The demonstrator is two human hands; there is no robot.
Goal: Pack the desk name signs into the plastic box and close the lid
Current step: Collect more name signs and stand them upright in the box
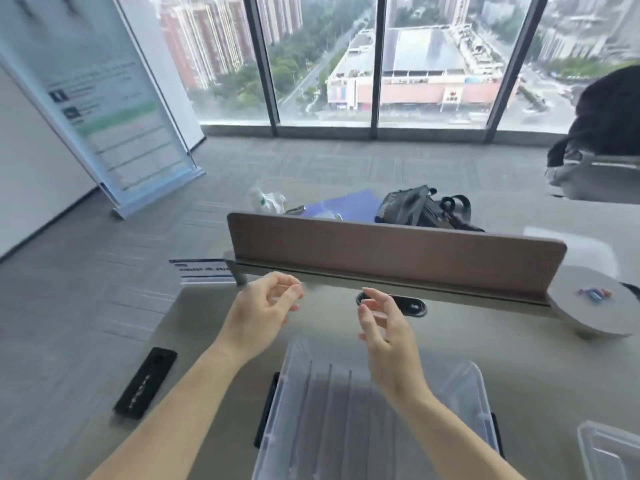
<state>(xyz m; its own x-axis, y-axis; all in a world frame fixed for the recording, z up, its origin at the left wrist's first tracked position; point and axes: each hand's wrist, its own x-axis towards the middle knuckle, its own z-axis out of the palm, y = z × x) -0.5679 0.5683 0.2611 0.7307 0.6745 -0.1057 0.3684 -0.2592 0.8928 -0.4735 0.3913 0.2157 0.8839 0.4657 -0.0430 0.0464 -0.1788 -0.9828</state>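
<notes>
Tall windows over a city fill the far wall, with grey carpet running up to them. I stand at a pale grey counter [194, 327] whose left edge lies just outside my left forearm; beyond that edge the floor is open. A brown divider panel [398, 258] walls off the counter's far edge, just past my fingertips.

My left hand [263, 310] and right hand [384, 327] both hang above the counter, apart from each other, fingers loosely curled and holding nothing.

The plastic box [474, 393] sits on the counter below my right wrist, between my forearms. The desk name signs [330, 410] show in it as thin clear plates side by side, their long axes running away from me toward the divider. Whether a lid covers them I cannot tell.

A clear plastic piece [609, 452] lies to the right of my right forearm, well apart from it. A black bar [145, 382] lies left of my left forearm, pointing away from me; its pale markings are too blurred to read. So is the print on the banner [114, 109] far to my left.
</notes>
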